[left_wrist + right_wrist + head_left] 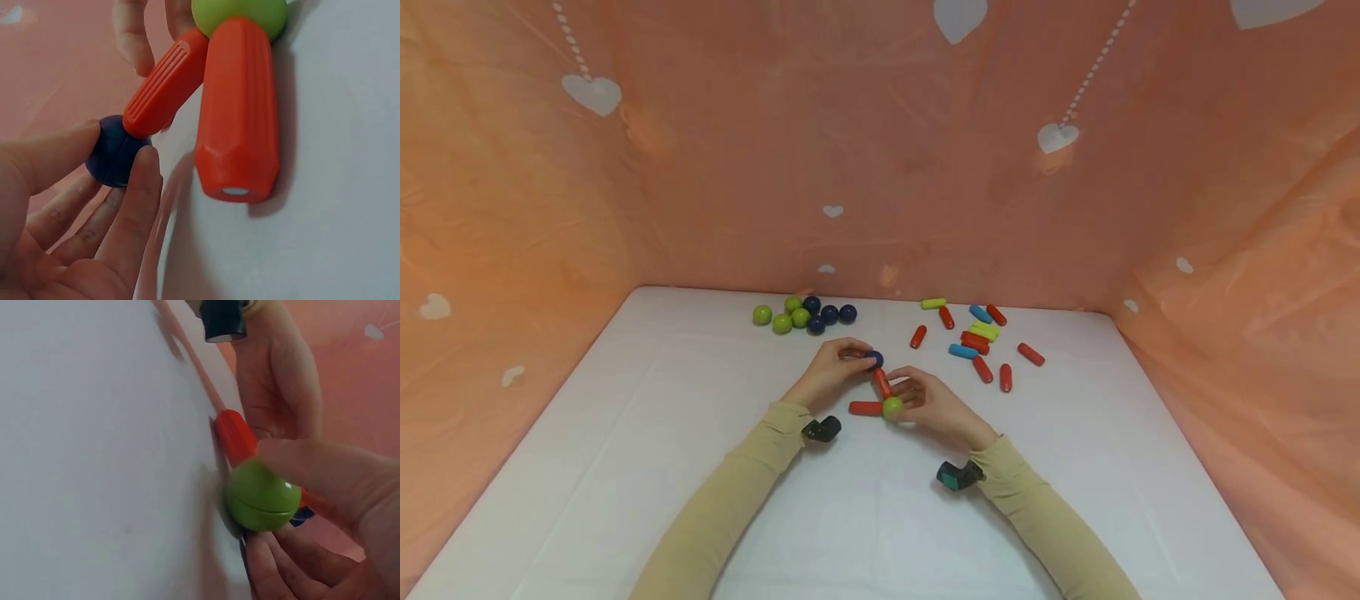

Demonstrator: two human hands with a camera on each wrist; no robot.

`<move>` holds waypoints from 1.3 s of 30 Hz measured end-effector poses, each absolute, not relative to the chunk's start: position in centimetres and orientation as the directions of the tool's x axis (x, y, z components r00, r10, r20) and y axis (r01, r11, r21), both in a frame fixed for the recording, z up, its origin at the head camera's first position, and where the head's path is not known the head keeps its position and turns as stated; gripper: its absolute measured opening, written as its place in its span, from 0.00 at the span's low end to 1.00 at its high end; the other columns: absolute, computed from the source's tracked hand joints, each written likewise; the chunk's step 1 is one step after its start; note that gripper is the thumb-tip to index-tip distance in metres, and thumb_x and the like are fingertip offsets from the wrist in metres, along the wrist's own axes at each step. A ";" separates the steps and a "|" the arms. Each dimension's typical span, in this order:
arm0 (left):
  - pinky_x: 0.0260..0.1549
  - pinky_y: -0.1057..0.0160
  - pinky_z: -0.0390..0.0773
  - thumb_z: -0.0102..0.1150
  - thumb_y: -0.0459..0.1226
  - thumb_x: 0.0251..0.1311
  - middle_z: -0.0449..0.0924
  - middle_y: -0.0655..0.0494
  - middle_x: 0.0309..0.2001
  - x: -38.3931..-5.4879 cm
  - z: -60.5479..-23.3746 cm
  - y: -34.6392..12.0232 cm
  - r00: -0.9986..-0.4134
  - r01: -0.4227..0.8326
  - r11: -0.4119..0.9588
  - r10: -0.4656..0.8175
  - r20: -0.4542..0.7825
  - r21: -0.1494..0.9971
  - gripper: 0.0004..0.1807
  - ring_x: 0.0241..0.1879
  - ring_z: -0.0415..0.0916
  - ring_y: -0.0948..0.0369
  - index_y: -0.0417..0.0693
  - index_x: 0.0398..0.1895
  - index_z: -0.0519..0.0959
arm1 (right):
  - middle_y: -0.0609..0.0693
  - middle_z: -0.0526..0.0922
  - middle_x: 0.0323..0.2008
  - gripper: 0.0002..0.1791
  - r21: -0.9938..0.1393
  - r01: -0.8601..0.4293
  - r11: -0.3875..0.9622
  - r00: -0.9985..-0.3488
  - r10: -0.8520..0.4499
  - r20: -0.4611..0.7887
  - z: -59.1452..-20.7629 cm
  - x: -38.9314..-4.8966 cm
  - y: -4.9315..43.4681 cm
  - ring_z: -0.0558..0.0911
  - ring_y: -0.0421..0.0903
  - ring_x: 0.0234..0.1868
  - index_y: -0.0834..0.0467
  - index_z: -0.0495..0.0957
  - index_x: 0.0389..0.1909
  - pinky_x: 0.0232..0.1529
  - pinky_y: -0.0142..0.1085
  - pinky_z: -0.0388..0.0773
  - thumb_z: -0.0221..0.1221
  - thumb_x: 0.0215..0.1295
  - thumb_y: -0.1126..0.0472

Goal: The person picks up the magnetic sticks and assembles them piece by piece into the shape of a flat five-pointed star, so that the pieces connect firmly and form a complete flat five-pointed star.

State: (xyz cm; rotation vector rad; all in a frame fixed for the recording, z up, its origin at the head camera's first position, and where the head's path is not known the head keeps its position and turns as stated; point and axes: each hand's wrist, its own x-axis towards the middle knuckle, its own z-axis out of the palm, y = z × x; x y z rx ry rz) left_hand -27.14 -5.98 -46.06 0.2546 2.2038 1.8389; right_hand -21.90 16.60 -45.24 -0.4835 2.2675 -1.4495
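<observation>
My left hand [829,372] pinches a dark blue ball [114,156] between thumb and fingertips. One end of a red rod [167,84] meets this ball, and its other end meets a lime green ball [262,495]. From the green ball a second red rod [866,408] extends to the left over the white surface; a pale round spot shows at its free end in the left wrist view. My right hand [938,406] holds the green ball, thumb on top and fingers curled at its far side. In the right wrist view, the blue ball is mostly hidden behind the right hand.
Several green balls [782,323] and dark blue balls [830,314] lie grouped at the back left of the white table [820,517]. Loose red rods [1031,354], blue rods [963,351] and yellow-green rods [933,304] are scattered at the back right. A peach curtain [880,167] surrounds the table.
</observation>
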 end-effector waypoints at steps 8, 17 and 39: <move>0.51 0.61 0.86 0.60 0.32 0.69 0.81 0.37 0.55 -27.1 -45.9 -5.8 -0.948 -0.097 0.152 0.288 -0.138 0.984 0.18 0.46 0.84 0.58 0.34 0.59 0.76 | 0.55 0.80 0.59 0.28 -0.873 -0.191 0.448 -0.869 -0.491 -0.062 -45.4 -21.4 15.9 0.80 0.52 0.57 0.55 0.73 0.65 0.61 0.44 0.82 0.68 0.63 0.63; 0.59 0.58 0.82 0.61 0.37 0.69 0.81 0.38 0.59 -26.9 -46.0 -6.9 -0.931 -0.077 0.218 0.333 -0.148 0.973 0.22 0.56 0.82 0.52 0.37 0.63 0.74 | 0.55 0.80 0.61 0.27 -0.875 -0.170 0.454 -0.882 -0.467 -0.071 -45.5 -21.3 15.7 0.81 0.53 0.58 0.56 0.75 0.64 0.61 0.44 0.82 0.68 0.64 0.62; 0.55 0.62 0.81 0.67 0.35 0.62 0.86 0.46 0.51 -23.7 -46.2 -9.3 -0.871 -0.090 0.255 0.448 -0.200 0.963 0.21 0.49 0.81 0.61 0.39 0.58 0.78 | 0.56 0.78 0.63 0.23 -0.908 -0.066 0.414 -0.896 -0.425 -0.128 -44.9 -21.3 15.9 0.80 0.51 0.57 0.56 0.77 0.62 0.61 0.45 0.81 0.65 0.67 0.61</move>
